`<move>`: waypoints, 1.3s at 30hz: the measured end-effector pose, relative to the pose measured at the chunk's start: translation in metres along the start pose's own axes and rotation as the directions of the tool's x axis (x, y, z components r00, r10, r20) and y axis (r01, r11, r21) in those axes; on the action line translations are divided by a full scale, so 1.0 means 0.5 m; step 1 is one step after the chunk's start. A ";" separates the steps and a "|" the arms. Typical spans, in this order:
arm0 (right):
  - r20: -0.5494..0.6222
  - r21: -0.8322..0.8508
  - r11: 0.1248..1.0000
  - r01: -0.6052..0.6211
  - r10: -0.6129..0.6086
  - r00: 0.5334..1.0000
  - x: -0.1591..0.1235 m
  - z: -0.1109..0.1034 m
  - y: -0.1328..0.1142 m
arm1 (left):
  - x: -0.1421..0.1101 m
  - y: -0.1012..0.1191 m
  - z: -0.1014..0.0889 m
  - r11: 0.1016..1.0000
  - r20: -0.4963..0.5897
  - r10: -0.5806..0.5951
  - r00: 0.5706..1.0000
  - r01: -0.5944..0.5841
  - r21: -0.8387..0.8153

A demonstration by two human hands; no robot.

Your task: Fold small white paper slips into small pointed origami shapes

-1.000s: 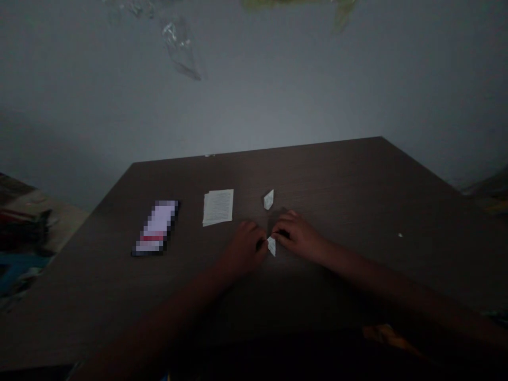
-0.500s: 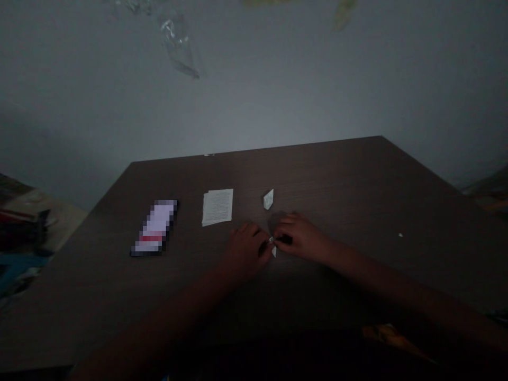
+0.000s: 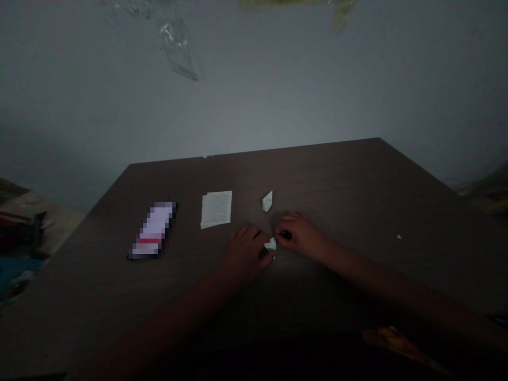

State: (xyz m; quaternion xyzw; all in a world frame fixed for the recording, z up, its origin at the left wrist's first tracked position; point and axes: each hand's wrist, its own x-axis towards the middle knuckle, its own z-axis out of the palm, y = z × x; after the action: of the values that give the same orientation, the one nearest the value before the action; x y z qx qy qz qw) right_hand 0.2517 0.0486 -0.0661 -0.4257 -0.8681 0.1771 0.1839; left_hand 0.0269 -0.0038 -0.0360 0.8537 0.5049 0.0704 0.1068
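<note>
A small folded piece of white paper [image 3: 271,244] lies between my two hands on the dark table. My left hand [image 3: 248,247] grips it from the left with thumb and fingers, which cover part of it. On its right edge are the closed fingertips of my right hand [image 3: 296,233], pinched against the paper. Just beyond my hands rests another folded paper piece [image 3: 267,201], pointed at the top. To its left sits a small stack of printed paper sheets [image 3: 216,209].
A phone [image 3: 154,230] with a blurred-out screen lies at the left of the brown table [image 3: 337,180]. One tiny white scrap [image 3: 399,236] is at the right. Behind the table rises a grey wall [image 3: 278,95] with a clear plastic bag [image 3: 178,50] on it.
More of the folded paper shows between my hands now, and its lower tip is mostly covered by my left thumb. My right fingertips have shifted slightly right and up.
</note>
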 end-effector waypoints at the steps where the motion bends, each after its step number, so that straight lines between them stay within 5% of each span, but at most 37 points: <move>1: -0.006 0.001 1.000 -0.013 0.013 1.000 0.001 0.001 -0.001 | 0.001 -0.002 0.002 1.000 0.009 0.005 1.000 -0.005 0.001; 10: -0.079 0.071 0.992 -0.103 0.109 0.991 0.011 0.002 0.010 | -0.003 -0.009 0.002 0.983 -0.013 0.161 0.987 -0.159 0.088; 17: -0.134 0.214 0.976 -0.050 0.080 0.988 0.003 -0.013 0.020 | -0.006 -0.008 0.015 0.939 -0.032 0.313 0.949 -0.304 0.158; 23: -0.141 0.226 0.970 0.089 -0.058 0.988 0.001 -0.007 0.016 | -0.016 0.019 0.005 0.953 -0.025 0.232 0.972 -0.222 0.208; 29: -0.028 0.158 0.962 0.222 -0.220 0.975 -0.002 -0.006 0.010 | -0.012 0.013 0.002 0.970 -0.051 0.170 0.984 -0.158 0.182; 39: 0.090 -0.042 0.975 0.219 -0.215 0.973 -0.008 -0.019 0.004 | -0.011 -0.008 0.011 0.974 -0.103 0.172 0.980 -0.154 0.166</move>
State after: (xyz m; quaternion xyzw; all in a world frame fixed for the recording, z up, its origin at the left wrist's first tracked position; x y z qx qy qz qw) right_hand 0.2597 0.0480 -0.0596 -0.3251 -0.9207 0.1515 0.1542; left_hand 0.0220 -0.0073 -0.0422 0.8924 0.4424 0.0888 0.0031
